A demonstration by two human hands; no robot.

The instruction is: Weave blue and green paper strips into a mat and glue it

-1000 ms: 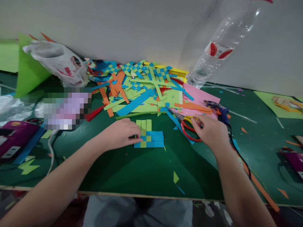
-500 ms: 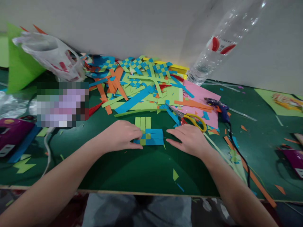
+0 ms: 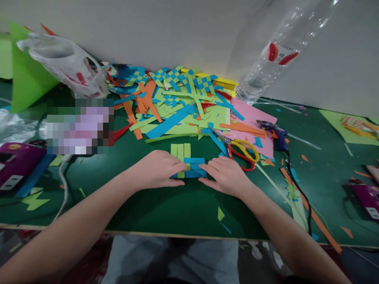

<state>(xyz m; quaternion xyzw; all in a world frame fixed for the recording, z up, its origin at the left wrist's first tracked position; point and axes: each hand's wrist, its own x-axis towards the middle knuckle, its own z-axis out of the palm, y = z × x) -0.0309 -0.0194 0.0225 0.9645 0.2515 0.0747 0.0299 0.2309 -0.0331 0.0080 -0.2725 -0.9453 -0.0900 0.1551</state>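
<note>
A small weave of green and blue paper strips [image 3: 194, 173] lies flat on the table in front of me. Its green ends point away from me and its blue ends point right. My left hand [image 3: 161, 169] covers the left part, fingers curled on top and thumb along the near edge. At the blue ends, my right hand [image 3: 224, 175] grips with its index finger above and its thumb by the near edge. Red-and-yellow-handled scissors [image 3: 244, 152] lie just beyond my right hand.
Paper strips and finished woven pieces [image 3: 177, 102] are heaped against the wall. A clear plastic bottle [image 3: 278, 55] leans at the back right, near a blue glue gun [image 3: 278, 136] with its cord. Left stand a plastic bag [image 3: 68, 67] and a purple box [image 3: 19, 163].
My right hand has moved left from beside the weave onto its blue ends, uncovering the scissors' red handle. My left hand has shifted slightly right; a blue strip now lies differently among the green.
</note>
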